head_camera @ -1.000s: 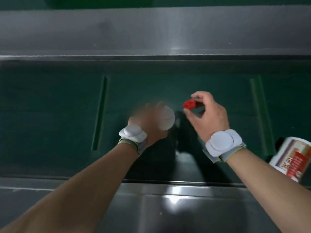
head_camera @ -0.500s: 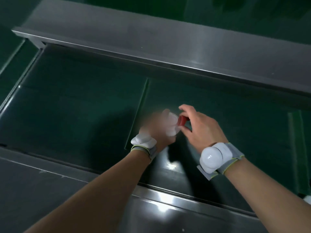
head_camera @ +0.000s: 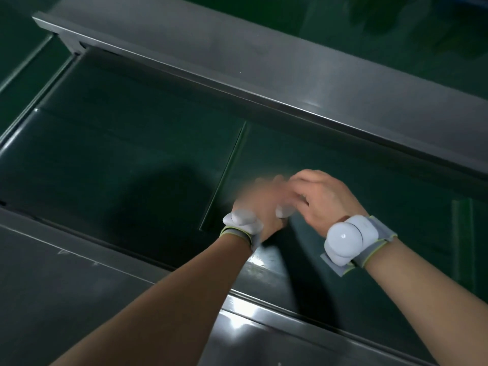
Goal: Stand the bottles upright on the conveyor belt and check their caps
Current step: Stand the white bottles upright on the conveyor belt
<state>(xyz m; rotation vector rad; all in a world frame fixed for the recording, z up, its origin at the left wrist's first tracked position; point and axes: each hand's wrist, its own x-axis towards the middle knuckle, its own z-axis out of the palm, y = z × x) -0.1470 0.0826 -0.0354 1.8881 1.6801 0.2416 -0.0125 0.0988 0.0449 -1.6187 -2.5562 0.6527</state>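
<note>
Head view | bottle point(head_camera: 284, 210) is gripped mid conveyor belt point(head_camera: 132, 167) by the blurred left hand point(head_camera: 257, 204) | right hand point(head_camera: 326, 199) fingers are curled over its top (cap hidden) | cap check judged underway; release not yet done

This is a factory production line. A dark green conveyor belt point(head_camera: 132, 167) with a raised cross cleat point(head_camera: 224, 178) runs between two brushed stainless-steel side rails, the far rail point(head_camera: 264, 62) and the near rail point(head_camera: 79, 281), which is built like industrial packing machinery. Beyond the far rail lies a glossy green painted floor point(head_camera: 396, 27) of the kind common in plants.
</note>
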